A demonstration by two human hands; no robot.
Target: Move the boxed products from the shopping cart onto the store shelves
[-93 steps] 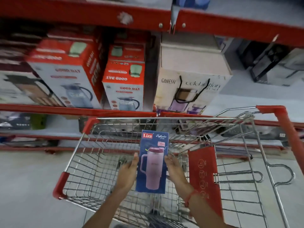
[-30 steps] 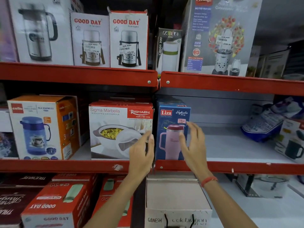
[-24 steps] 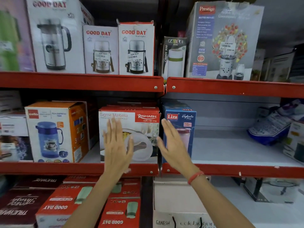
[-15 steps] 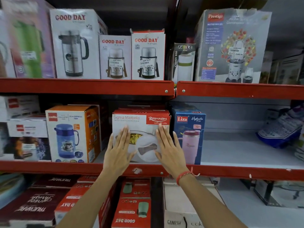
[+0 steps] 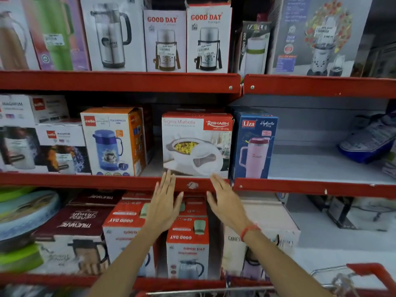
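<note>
The blue Liza tumbler box [image 5: 255, 144] stands upright on the middle shelf [image 5: 310, 187], right beside the red and white Rishabh casserole box [image 5: 196, 144]. My left hand [image 5: 166, 202] and my right hand [image 5: 225, 202] hang open below that casserole box, fingers spread, in front of the shelf's red edge, holding nothing. The fingertips reach about the shelf lip. The red-handled shopping cart [image 5: 368, 273] shows only at the bottom right corner.
An orange Cello jug box [image 5: 113, 142] stands left of the casserole box. Good Day flask boxes [image 5: 186, 39] and a blender box [image 5: 317, 37] fill the top shelf. The lower shelf holds Good Day boxes [image 5: 187, 243] and a Ganesh box [image 5: 263, 232]. A blue packet [image 5: 368, 142] lies far right.
My hands let go of the Liza box on the shelf, pressed flat on the casserole box, then dropped back below the shelf edge. The view moved down and the cart came in.
</note>
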